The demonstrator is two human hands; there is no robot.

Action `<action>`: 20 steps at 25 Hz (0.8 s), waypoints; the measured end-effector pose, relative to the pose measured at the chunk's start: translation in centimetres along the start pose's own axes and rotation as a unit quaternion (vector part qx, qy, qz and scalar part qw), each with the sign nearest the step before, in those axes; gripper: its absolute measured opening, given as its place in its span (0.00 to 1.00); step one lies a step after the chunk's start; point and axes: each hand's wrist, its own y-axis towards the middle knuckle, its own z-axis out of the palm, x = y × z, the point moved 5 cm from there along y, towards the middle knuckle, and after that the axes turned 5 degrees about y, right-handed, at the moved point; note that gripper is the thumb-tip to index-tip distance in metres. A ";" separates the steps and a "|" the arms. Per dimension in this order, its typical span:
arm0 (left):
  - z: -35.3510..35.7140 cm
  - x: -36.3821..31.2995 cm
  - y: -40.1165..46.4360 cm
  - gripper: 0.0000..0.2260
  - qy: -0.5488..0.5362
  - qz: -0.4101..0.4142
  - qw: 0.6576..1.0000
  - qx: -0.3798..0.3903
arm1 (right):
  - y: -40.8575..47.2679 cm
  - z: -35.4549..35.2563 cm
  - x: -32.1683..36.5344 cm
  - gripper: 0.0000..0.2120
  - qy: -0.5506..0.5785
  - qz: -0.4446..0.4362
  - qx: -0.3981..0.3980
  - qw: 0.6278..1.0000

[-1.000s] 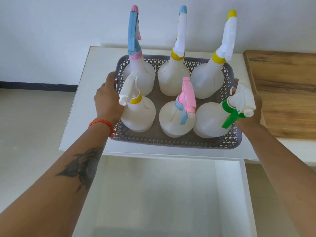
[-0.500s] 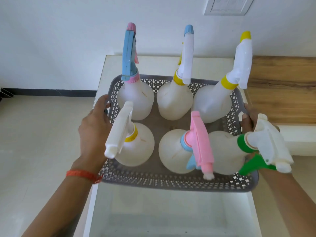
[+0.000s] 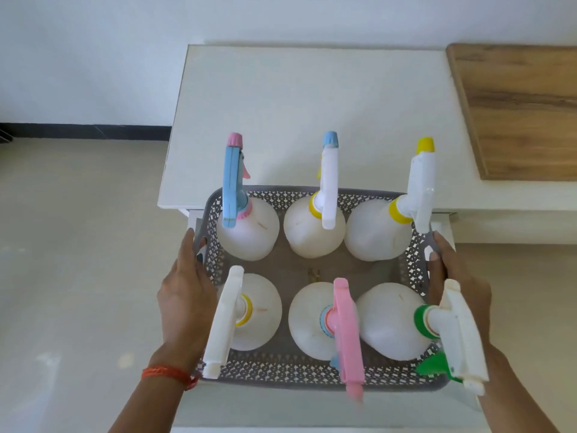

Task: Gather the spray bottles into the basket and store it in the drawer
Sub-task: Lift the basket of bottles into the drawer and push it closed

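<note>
Step in hand: storing, by the look of it; gathering done, all six spray bottles standing in the basket (image 3: pixel 315 375), two rows of three.
Left hand (image 3: pixel 184 298): clamped on the basket's left wall, fingertips hooked at the handle slot, red thread band at the wrist.
Right hand (image 3: pixel 452 276): clamped on the right wall, thumb over the rim, partly hidden behind the green-collared bottle (image 3: pixel 390 320).
Basket: carried between the two hands, off the tabletop (image 3: pixel 312 114), which lies beyond the hands past the far rim.
Far row, beyond the hands: blue-headed bottle (image 3: pixel 248 229) by the left hand, blue-tipped bottle (image 3: pixel 312 232) in the middle, yellow-tipped bottle (image 3: pixel 374 232) by the right hand.
Near row, between the wrists: white-headed bottle (image 3: pixel 259 310) just beside the left hand, pink-headed bottle (image 3: pixel 312 320) in the middle, green-collared bottle leaning toward the right hand.
Drawer (image 3: pixel 312 410): open below the hands, pale floor showing under the near rim, white side walls just outside the far corners of the basket.
Next move, as judged: lowering straight down and level between the drawer sides, fingers kept clear of the walls, then release and a push to close.
Concern: tall spray heads; clearance under the tabletop edge on closing not possible to judge from here.
</note>
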 end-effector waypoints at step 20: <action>16.8 9.6 -1.2 0.17 0.041 -0.070 0.993 0.091 | -3.6 12.8 -14.0 0.16 -0.052 0.123 -0.012 0.991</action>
